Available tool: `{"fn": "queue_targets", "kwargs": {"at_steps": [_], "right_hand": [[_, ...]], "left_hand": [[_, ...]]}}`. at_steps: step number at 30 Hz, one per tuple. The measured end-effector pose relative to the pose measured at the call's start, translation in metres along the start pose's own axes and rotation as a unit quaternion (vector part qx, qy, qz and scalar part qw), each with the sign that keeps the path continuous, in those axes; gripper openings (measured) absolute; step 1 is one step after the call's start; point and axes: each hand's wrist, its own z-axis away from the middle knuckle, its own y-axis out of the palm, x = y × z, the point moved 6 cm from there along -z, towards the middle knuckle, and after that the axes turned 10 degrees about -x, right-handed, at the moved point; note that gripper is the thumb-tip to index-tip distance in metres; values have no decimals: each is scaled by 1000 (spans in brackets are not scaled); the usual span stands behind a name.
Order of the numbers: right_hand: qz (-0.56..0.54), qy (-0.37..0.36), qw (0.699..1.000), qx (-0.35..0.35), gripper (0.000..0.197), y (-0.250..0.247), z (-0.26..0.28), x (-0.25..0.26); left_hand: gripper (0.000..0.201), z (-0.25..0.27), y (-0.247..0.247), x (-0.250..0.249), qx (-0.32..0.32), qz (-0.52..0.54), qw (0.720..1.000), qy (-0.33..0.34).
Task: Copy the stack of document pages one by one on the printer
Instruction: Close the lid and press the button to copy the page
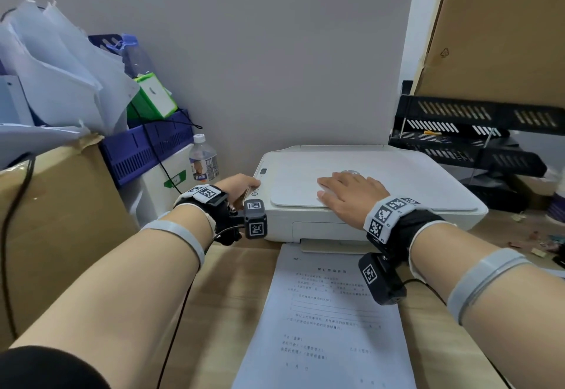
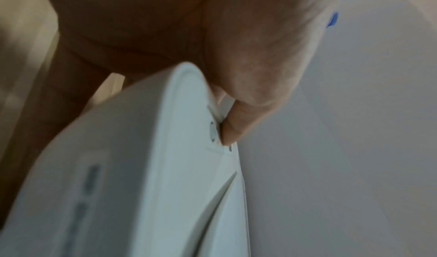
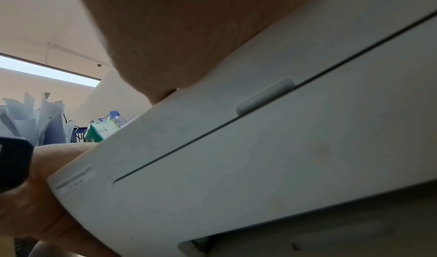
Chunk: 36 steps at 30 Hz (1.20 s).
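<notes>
White flatbed printer [image 1: 397, 181] sits at desk's back edge, lid down. Printed document page [image 1: 324, 321] lies before it on wooden desk [image 1: 226, 291]. I see right hand [image 1: 351, 196] flat on lid, fingers together; left hand [image 1: 241, 187] at printer's left front corner, thumb [image 2: 236, 128] pressing round button [image 2: 212, 131].

A white printer [image 1: 367, 187] sat on a wooden desk [image 1: 226, 297] with its lid closed. The right hand [image 1: 351, 196] lay flat on the printer's lid, while the left hand [image 1: 241, 188] touched the printer's front left corner by the control panel. A printed page [image 1: 324, 327] lay on the desk just in front of the printer.
</notes>
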Motion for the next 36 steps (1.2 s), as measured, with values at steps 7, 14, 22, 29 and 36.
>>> {"fn": "queue_targets", "kwargs": {"at_steps": [7,14,22,29,36], "right_hand": [[1,3,1000,5,58,2,-2,-1],[1,2,1000,11,58,4,-2,-3],[0,4,1000,10,59,4,-3,-2],[5,5,1000,2,57,3,-2,0],[4,1,1000,7,58,1,0,0]], "left_hand": [[60,-10,-8,-1,-1,-40,999,-7],[40,-1,-6,-14,-20,-159,986,51],[46,-12,-8,-25,-37,-304,944,126],[46,-15,-9,-26,-41,-328,934,134],[41,-16,-9,-24,-51,-324,934,141]]}}
